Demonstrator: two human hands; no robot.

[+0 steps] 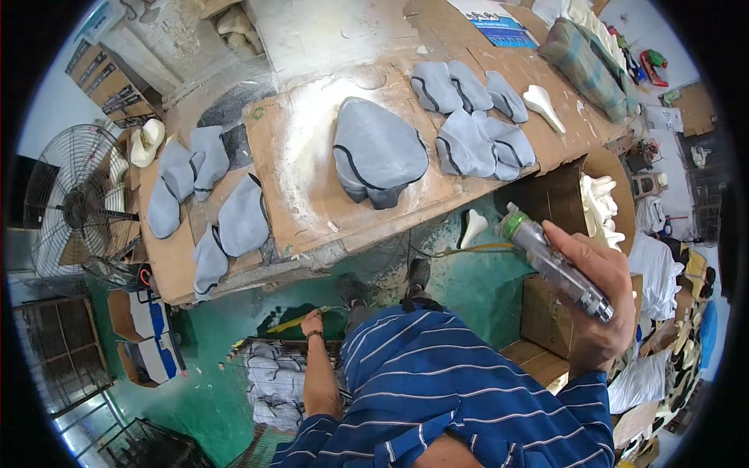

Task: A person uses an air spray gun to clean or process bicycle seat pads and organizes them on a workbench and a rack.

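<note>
Here the right hand is raised beside the chest with its fingers wrapped fully around a spray gun, a metal-bodied tool with a green cap at its nozzle end, which points up and left toward the desk. The left hand hangs low by the knee, its fingers curled around what looks like a thin yellow hose near a stack of pale cloth pieces on the floor; how tight that hold is I cannot tell. On the cardboard-covered desk lies a large grey cover with dark piping, alone in the middle of a whitish powdery patch, with more grey covers overlapping to its right and another group to the left. A white curved form rests near the right-hand group. A big fan stands just left of the desk. As I judge it, the gun is held well off the desk and tilted, so a squeeze now could send mist across the neighbouring covers or onto the striped shirt. The fan could carry spray sideways if it is running. The hose at the feet could snag a shoe and jerk the gun.
</note>
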